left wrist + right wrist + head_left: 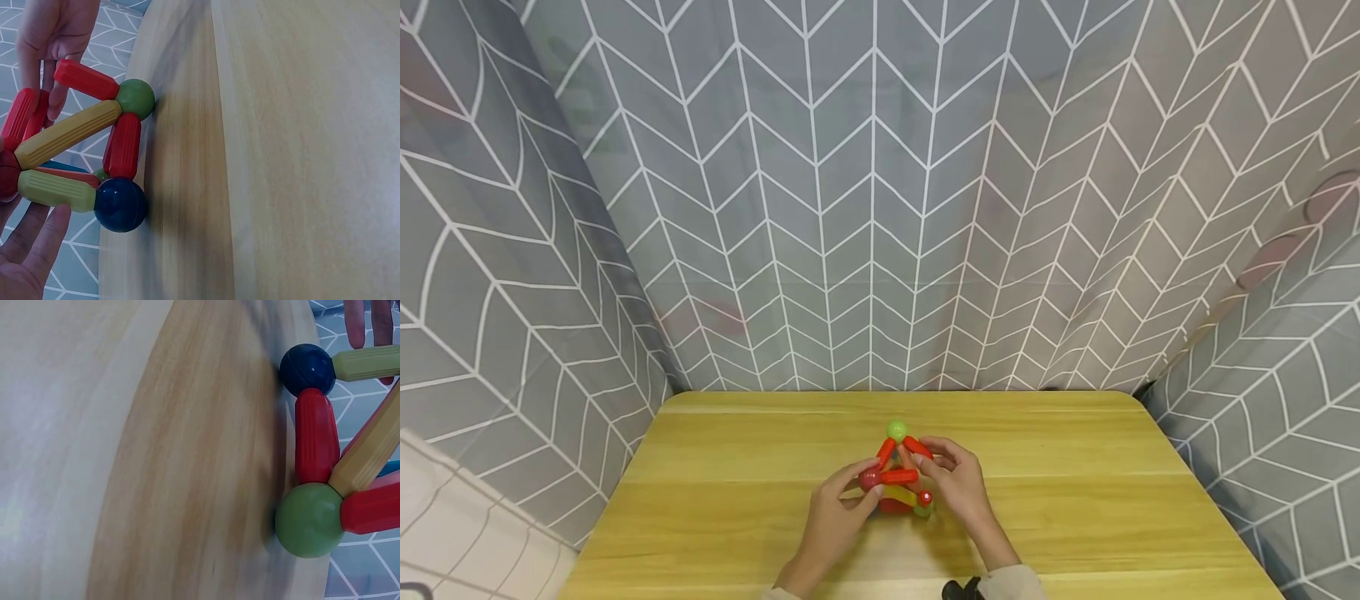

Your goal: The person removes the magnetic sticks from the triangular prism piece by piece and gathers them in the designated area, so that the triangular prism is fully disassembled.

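A frame of magnetic building sticks and balls stands on the wooden table (pixel 737 517). My left hand (pixel 838 508) pinches a dark red ball (pixel 870 477) between thumb and fingers; its other fingers lie near a light green stick (pixel 56 190). My right hand (pixel 953 479) pinches a red stick (pixel 917 447) beside the lime green ball (pixel 897 431) at the top. Lower down, a yellow stick (pixel 69 134) joins the dark red ball to a green ball (pixel 135 99). From that green ball a red stick (pixel 315 437) reaches a dark blue ball (pixel 120 204). Inner joints are partly hidden.
Patterned grey curtains (pixel 872 208) hang behind the table and on both sides. Between the forearms, a black object (pixel 961 590) shows by the right sleeve (pixel 1011 582) at the bottom edge.
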Tool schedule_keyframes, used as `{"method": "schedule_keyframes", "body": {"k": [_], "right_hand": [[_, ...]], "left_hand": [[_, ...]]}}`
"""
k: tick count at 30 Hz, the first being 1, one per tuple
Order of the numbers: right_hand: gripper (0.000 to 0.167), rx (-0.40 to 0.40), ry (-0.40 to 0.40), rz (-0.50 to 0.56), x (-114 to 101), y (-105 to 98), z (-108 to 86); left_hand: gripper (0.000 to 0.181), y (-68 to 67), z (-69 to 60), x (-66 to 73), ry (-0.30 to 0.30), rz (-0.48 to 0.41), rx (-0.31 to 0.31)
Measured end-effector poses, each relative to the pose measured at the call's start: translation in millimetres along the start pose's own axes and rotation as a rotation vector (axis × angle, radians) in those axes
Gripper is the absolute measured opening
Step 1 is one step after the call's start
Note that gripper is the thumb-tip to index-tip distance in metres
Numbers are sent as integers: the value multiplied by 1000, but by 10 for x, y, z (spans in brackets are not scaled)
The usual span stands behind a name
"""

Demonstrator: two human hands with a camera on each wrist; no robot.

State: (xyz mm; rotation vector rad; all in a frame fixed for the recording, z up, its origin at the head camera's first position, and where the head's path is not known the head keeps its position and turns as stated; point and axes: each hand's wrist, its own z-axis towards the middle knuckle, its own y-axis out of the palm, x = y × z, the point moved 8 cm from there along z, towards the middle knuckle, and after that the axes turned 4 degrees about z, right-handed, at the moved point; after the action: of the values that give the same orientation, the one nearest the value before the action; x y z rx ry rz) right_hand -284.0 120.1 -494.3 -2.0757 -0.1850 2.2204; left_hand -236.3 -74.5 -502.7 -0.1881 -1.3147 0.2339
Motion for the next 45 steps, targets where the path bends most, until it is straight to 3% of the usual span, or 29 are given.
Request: {"method": "schedule_keyframes", "body": {"k": [22,30,37,45], "right_hand": [[29,24,-16,-17,-3,6,47],[24,-23,-44,-58,-1,59,10],[24,29,-16,-31,39,-146,-36],[22,79,60,-101,310,-337,-107]], "left_hand": [[36,1,-4,5,2,-19,-9],[37,3,-7,-23,-10,-28,-2],[36,-3,-25,-18,2,-28,1],[37,-22,-28,-9,-21,-36,-2]]}}
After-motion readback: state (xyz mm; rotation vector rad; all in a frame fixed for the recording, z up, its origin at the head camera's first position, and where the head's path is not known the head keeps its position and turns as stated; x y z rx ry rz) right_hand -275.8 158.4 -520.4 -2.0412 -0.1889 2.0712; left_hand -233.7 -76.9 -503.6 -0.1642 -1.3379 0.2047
